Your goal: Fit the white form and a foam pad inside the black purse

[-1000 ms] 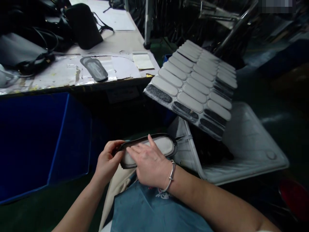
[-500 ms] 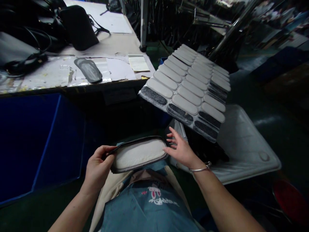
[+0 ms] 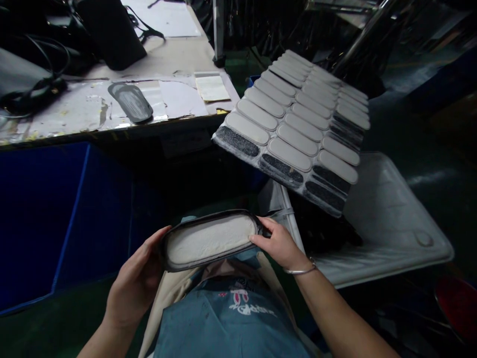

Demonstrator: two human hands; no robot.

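Observation:
Above my lap is a long oval dark-rimmed piece (image 3: 208, 238) with a pale, slightly wrinkled pad in its middle. My right hand (image 3: 278, 242) pinches its right end, thumb on the pad and fingers behind the rim. At the left end, my left hand (image 3: 136, 278) supports the piece from the outside; most of its fingers are hidden behind. Up and to the right, a tilted board (image 3: 261, 158) carries rows of similar oval grey pads (image 3: 290, 154), with dark fuzzy oval patches along its near edge.
Beneath the board stands a whitish plastic bin (image 3: 402, 223) with dark items inside. A large blue bin (image 3: 33, 223) is at left. On the worktable (image 3: 179, 104) lie grey oval templates (image 3: 132, 103), a paper pad (image 3: 211, 88) and a black case (image 3: 108, 35). A red round object (image 3: 456, 303) sits low at right.
My right hand has closed from spread fingers onto the piece's right end. My left hand has shifted left and down, its thumb no longer over the near rim.

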